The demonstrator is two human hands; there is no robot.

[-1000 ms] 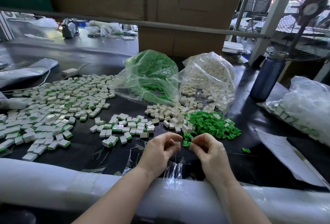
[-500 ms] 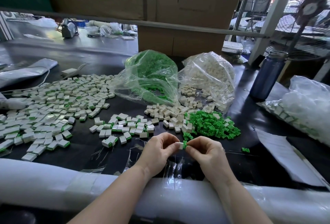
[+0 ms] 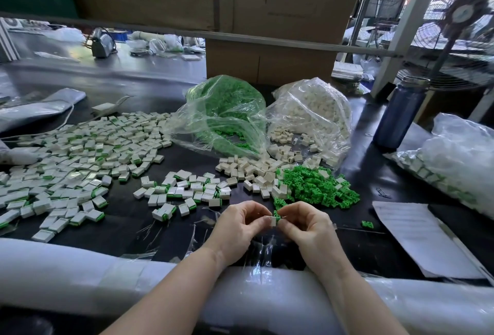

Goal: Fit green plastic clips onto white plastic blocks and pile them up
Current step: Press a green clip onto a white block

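White plastic block [image 3: 273, 220] sits pinched in the left hand [image 3: 238, 227] while the right hand [image 3: 307, 227] pinches a green clip [image 3: 278, 218] against its end, presumably to brace the press; both hover low over the dark worktop [image 3: 361, 174], near its padded front edge [image 3: 80, 268]. Bare surface lies beneath; finished pieces [image 3: 187, 193] lie close to the left, and loose clips [image 3: 318, 187] just beyond.

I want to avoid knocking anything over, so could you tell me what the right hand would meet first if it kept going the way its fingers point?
The right hand points left, pinching a green clip against the white block in the left hand. It would likely meet that block and those fingers first.
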